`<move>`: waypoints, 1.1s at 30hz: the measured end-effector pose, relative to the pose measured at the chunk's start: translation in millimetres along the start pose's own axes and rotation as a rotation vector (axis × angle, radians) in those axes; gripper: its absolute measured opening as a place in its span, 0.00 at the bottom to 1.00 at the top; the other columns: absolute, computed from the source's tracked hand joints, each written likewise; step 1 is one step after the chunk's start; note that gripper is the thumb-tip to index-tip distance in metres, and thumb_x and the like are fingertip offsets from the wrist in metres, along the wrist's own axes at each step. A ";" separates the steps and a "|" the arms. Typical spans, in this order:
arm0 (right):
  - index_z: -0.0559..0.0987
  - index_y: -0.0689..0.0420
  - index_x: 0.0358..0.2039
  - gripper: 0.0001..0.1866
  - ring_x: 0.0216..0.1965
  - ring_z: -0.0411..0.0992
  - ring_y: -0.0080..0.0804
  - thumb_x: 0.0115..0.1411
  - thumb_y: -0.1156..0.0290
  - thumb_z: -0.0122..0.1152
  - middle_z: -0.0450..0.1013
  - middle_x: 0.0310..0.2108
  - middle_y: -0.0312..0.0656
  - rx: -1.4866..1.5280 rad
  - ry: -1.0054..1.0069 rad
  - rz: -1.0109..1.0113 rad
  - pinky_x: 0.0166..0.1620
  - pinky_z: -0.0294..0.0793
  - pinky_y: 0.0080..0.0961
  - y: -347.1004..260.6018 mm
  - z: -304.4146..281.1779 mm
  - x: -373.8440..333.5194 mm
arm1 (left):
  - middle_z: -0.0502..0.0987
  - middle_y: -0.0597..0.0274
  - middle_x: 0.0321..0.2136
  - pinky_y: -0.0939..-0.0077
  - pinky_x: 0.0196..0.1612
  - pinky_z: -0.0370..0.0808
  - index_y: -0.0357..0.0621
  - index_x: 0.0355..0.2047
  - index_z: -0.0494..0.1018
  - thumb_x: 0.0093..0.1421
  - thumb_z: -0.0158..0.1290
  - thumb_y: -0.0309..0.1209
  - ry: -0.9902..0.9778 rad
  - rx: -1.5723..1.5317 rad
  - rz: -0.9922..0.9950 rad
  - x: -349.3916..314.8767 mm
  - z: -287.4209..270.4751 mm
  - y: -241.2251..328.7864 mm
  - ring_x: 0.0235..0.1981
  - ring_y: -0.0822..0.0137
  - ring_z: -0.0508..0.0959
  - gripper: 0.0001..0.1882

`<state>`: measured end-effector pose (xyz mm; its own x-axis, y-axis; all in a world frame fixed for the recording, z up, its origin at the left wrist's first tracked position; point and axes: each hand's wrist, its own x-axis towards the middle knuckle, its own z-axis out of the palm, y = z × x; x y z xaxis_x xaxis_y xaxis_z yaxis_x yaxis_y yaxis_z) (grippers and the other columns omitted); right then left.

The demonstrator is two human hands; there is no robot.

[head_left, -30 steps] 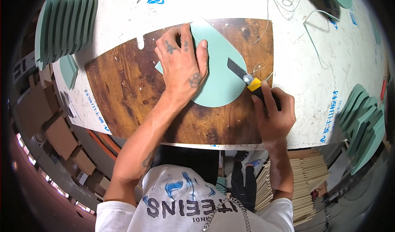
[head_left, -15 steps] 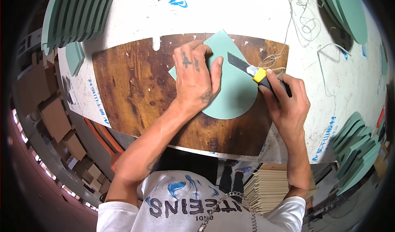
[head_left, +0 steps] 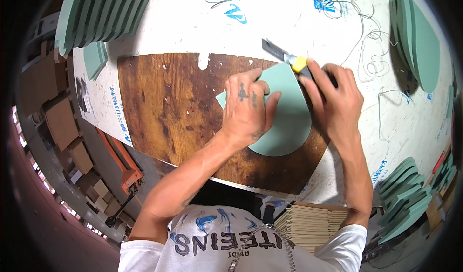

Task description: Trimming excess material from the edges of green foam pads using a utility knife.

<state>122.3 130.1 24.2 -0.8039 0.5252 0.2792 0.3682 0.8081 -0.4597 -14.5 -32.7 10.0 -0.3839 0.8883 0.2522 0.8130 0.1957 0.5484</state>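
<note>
White sheeting with blue printed characters covers the broad counter (head_left: 178,26), whose edges curve under the fisheye lens. Across its near part lies a dark brown wood-grain board (head_left: 169,112) with a small rounded notch in its far edge. On the right half of this board rests a flat, pale green, teardrop-shaped sheet piece (head_left: 292,117), its rounded end toward the person and its narrower end toward the far edge.

The left grip (head_left: 248,110) lies on top of the piece, loosely spread, fingers partly bent and thumb held apart; it is not closed around anything visible. The right grip (head_left: 340,96) is closed around a yellow-and-black utility knife (head_left: 301,64) with a long dark blade, which points to the upper left, near the piece's far corner; whether the knife touches the piece cannot be told.

At the upper left stands a row of curved green pieces (head_left: 101,16); further green pieces stand at the upper right (head_left: 415,40) and lower right (head_left: 405,195). Thin, tangled strands (head_left: 374,45) lie on the sheeting at the right. Below the counter are a stack of tan panels (head_left: 311,223), an orange metal frame (head_left: 130,175) and brown cardboard boxes (head_left: 62,125).
</note>
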 end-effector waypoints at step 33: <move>0.70 0.64 0.57 0.23 0.32 0.73 0.23 0.65 0.71 0.64 0.73 0.37 0.38 1.188 0.343 1.229 0.33 0.75 0.22 -52.1 -103.0 -78.2 | 0.84 0.50 0.34 0.64 0.45 0.77 0.34 0.47 0.80 0.68 0.57 0.39 -0.558 -0.581 -0.535 174.0 -70.5 78.1 0.38 0.61 0.82 0.19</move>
<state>214.0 74.4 113.2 -0.1578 0.7854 -0.5986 -0.0039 -0.6067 -0.7950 -48.6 107.9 153.0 -0.2557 0.8404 -0.4779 0.1903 0.5284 0.8274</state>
